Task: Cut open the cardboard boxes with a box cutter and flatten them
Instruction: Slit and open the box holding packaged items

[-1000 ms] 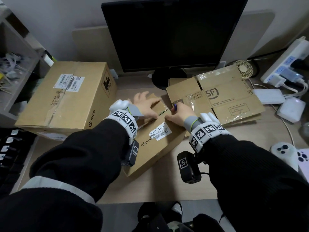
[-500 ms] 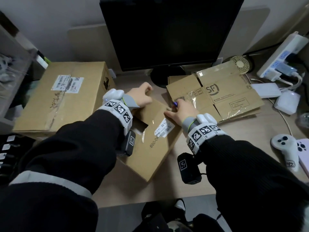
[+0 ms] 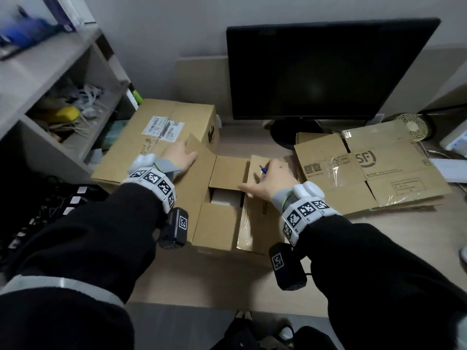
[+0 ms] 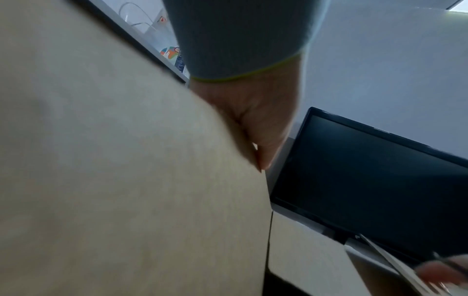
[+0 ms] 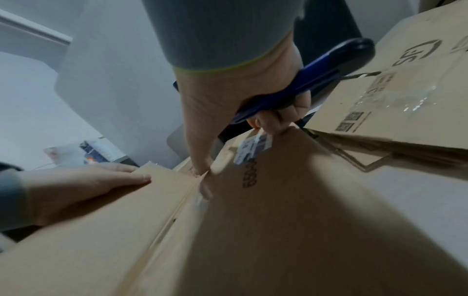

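Cardboard pretty much everywhere on this light wooden desk, with a big black monitor at the back against a pale grey wall, so I'll use the monitor as the anchor. Right in front of it, toward the person, sits the small box with its top flaps spread open and something white showing inside.

The left hand lies flat with fingers straight on the left flap, pressing it outward, not gripping anything. The right hand has its fingers curled round a blue box cutter while the thumb and fingertips rest on the right flap by a white sticker. I can't tell whether the blade is out.

Left of the monitor there's a bigger closed box with a shipping label and tape on top, touching the open flap. Right of the monitor base, flattened boxes lie stacked flat, the top one printed with SF. Just behind those is a small round cream grille thing.

Further left of the monitor stands a grey shelf unit stuffed with blurry clutter, including something yellow. Both arms wear black sleeves and white wristbands with square black-and-white markers.
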Demonstrator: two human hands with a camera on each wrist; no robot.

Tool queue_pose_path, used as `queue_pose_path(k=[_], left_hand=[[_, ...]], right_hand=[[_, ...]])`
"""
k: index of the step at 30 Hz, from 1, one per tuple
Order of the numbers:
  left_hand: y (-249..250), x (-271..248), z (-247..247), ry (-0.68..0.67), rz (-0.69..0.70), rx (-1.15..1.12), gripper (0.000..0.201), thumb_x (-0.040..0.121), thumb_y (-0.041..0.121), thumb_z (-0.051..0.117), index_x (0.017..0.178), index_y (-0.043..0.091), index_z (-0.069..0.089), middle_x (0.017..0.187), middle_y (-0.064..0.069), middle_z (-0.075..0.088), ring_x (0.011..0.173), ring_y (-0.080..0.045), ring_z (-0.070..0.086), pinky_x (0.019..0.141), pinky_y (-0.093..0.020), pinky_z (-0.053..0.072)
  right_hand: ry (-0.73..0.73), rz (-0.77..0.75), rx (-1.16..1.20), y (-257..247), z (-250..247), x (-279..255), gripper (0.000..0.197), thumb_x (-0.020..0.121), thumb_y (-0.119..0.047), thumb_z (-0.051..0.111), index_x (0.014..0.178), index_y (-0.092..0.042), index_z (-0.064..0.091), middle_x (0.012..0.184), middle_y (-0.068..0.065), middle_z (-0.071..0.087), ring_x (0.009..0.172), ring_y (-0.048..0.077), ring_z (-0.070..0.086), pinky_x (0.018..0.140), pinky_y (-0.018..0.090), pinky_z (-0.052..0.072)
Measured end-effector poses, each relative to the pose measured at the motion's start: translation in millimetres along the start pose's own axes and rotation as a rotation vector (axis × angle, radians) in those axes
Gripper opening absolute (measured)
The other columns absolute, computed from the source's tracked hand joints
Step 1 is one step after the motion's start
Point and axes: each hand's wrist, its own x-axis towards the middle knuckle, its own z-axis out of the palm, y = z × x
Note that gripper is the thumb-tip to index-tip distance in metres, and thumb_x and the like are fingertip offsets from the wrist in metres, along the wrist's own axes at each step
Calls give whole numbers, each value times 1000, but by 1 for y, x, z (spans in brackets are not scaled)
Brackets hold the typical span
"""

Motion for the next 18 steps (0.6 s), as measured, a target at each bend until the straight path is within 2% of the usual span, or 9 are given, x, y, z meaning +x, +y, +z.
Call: queue_pose_path(k=[2,5,8,10,13,16,18], left_hand=[[-4,-1,5,3,0,-68,52,98,24,48,143,3,31,135,-21,50,120,-36,50,97,-38,39],[-7,-1,10,-4,16,-159,61,93,24,56,145,8,28,133,-17,54,116,-34,54,100,-44,44],[-12,-2,11,5,33,-164,63,90,23,61,144,8,31,133,-16,53,118,-33,53,100,-43,44],[-14,0,12,19,23,-162,62,90,23,61,143,6,33,133,-17,53,118,-34,52,99,-40,43],[-14,1,14,34,19,-170,61,91,24,60,142,6,33,135,-17,51,121,-35,50,99,-39,41],[-14,3,16,41,14,-162,61,91,26,60,143,7,32,135,-19,51,121,-36,49,100,-41,40],[-13,3,17,43,10,-164,61,91,27,60,142,7,33,135,-19,51,121,-36,50,101,-41,41]], right_hand=[[-32,-5,-28,-6,5,-6,79,58,-70,72,107,-19,36,93,-1,46,82,22,54,66,31,46],[-11,-7,-26,-10,2,-13,64,63,-53,77,100,-18,38,86,-2,46,80,19,51,62,29,41],[25,-43,15,-14,-12,-16,47,70,-43,71,96,-16,44,77,-4,44,67,15,50,55,26,40],[55,-66,1,-10,-28,-15,42,75,-40,64,101,-14,44,83,0,51,71,20,53,57,27,42],[100,-41,89,18,-56,-11,30,83,-31,57,104,-12,49,90,6,55,77,24,54,63,28,41],[19,-1,339,62,-72,-9,12,86,-23,56,93,-15,52,78,4,53,61,16,45,52,26,35],[-24,20,418,83,-75,-13,8,88,-20,57,91,-14,52,77,4,53,60,16,45,49,26,35]])
